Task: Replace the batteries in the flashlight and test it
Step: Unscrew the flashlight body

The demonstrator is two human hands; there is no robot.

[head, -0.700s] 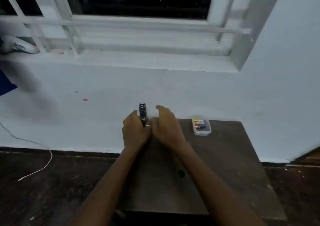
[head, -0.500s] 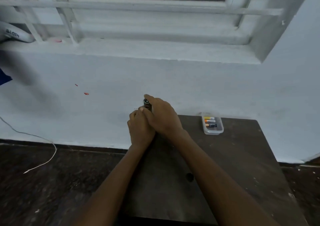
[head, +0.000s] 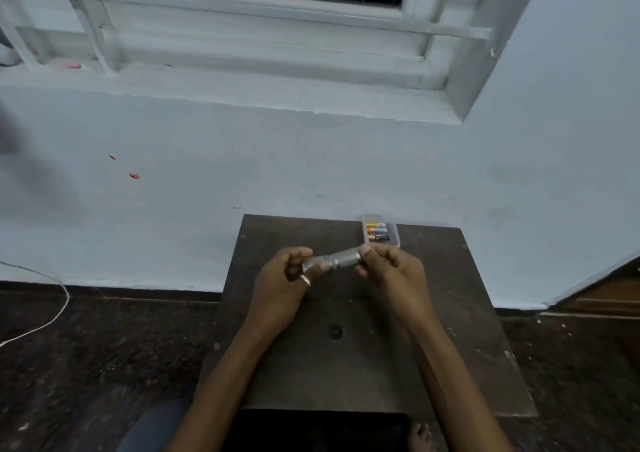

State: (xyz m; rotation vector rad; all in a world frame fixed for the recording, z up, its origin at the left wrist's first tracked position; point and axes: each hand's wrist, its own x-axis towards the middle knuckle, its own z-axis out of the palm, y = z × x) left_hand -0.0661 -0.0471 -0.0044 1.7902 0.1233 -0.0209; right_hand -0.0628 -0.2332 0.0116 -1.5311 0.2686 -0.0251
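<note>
A small silver flashlight point(head: 341, 258) lies level between my two hands above the dark wooden table point(head: 460, 320). My left hand point(head: 282, 283), with a ring on one finger, grips its narrow left end. My right hand point(head: 391, 270) pinches the wider right end with its fingertips. A clear plastic box point(head: 396, 238) with several batteries point(head: 377, 232) in it stands at the table's far edge, just behind my right hand.
A pale wall with a barred window and a sill rises behind the table. A white cable point(head: 52, 320) trails over the dark floor at the left. A wooden door edge point(head: 602, 296) shows at the right. My knee point(head: 152, 427) is at the bottom.
The flashlight stood upright near the wall, with my right hand over its top. Now it lies sideways lower down over the table, held at both ends. The camera has tilted down.
</note>
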